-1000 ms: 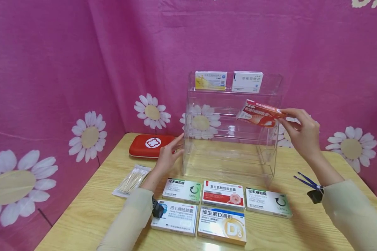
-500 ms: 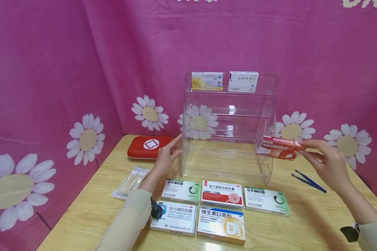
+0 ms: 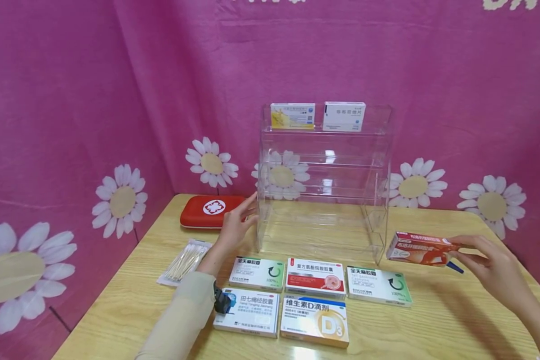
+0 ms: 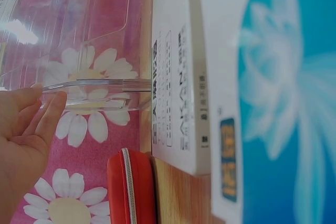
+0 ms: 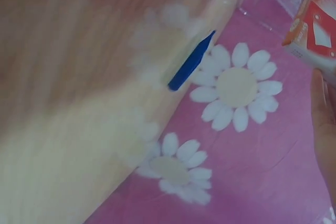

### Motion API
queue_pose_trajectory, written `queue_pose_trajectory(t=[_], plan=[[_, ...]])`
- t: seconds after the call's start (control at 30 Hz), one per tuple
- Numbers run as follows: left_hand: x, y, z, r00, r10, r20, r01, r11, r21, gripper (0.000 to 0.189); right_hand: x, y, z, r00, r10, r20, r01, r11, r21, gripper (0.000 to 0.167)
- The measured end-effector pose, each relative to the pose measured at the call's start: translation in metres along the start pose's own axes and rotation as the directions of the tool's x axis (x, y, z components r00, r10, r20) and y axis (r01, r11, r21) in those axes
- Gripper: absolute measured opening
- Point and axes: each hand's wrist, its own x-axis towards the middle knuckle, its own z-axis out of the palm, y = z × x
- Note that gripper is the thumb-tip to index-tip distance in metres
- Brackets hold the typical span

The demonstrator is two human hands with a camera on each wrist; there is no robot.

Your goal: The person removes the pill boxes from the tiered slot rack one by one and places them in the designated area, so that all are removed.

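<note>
My right hand [image 3: 492, 262] pinches a red medicine box [image 3: 418, 248] by its right end. The box is held level, low beside the right side of a clear tiered display rack [image 3: 324, 207]. In the right wrist view, a corner of the red box [image 5: 315, 32] shows at the upper right edge. My left hand [image 3: 235, 227] touches the rack's left side with extended fingers. The left wrist view has its fingertips [image 4: 59, 98] at the clear panel's edge. On the rack's top tier stand a yellow-and-white box [image 3: 292, 116] and a white box [image 3: 344, 117].
Several medicine boxes lie in two rows before the rack, among them a vitamin D box [image 3: 314, 320] and a red-and-white box [image 3: 315, 276]. Blue tweezers [image 5: 191, 64] lie on the right, partly hidden in the head view. A red case [image 3: 207, 212] and bagged cotton swabs [image 3: 184, 262] are left.
My right hand has carried the red medicine box from in front of the rack's middle tiers down and right, to low beside it. The left hand has stayed at the rack's side.
</note>
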Motion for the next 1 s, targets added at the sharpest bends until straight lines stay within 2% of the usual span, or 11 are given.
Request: queue_pose_trajectory(t=[0.17, 0.3, 0.5, 0.73, 1.0], plan=[[0.0, -0.001, 0.0, 1.0, -0.009, 0.008, 0.009, 1.0, -0.018, 0.066, -0.014, 0.01, -0.009, 0.999, 0.031, 0.02, -0.03, 0.999, -0.031, 0.046], [0.001, -0.001, 0.0, 1.0, -0.011, 0.014, 0.011, 1.0, -0.018, 0.067, -0.025, 0.023, -0.014, 0.997, 0.07, 0.033, -0.069, 0.997, -0.032, 0.038], [0.001, -0.002, 0.0, 1.0, -0.013, 0.019, 0.014, 1.0, -0.02, 0.067, -0.04, 0.039, -0.021, 0.987, 0.12, 0.107, -0.116, 0.992, -0.039, 0.031], [0.0, -0.002, 0.0, 1.0, 0.0, 0.011, 0.001, 1.0, -0.012, 0.067, -0.05, 0.052, -0.027, 0.958, 0.193, 0.211, -0.192, 0.981, -0.026, 0.027], [0.0, -0.001, 0.0, 1.0, 0.009, 0.013, -0.009, 1.0, -0.022, 0.066, -0.054, 0.06, -0.028, 0.939, 0.193, 0.286, -0.207, 0.978, 0.021, 0.029]])
